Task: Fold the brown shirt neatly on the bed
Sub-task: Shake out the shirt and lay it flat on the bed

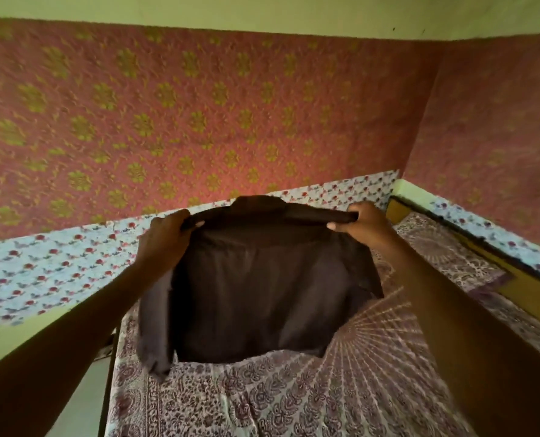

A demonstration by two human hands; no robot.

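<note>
Here, the dark brown cloth shirt (pixel 259 279) hangs at centre over the bed (pixel 293 402), covered in a mauve paisley-print sheet; the left hand (pixel 164 238) grips its shoulder at ten o'clock, the right hand (pixel 361 223) at two o'clock. Behind, red-and-gold floral wall covering (pixel 199 105) sits above a blue floral band (pixel 41 269), somewhat blurred.

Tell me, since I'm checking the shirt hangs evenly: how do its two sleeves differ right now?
The left sleeve dangles long and loose below the left hand, its end near the bedsheet. The right sleeve under the right hand looks shorter and stays tucked against the shirt. Both are the same dark brown.
</note>
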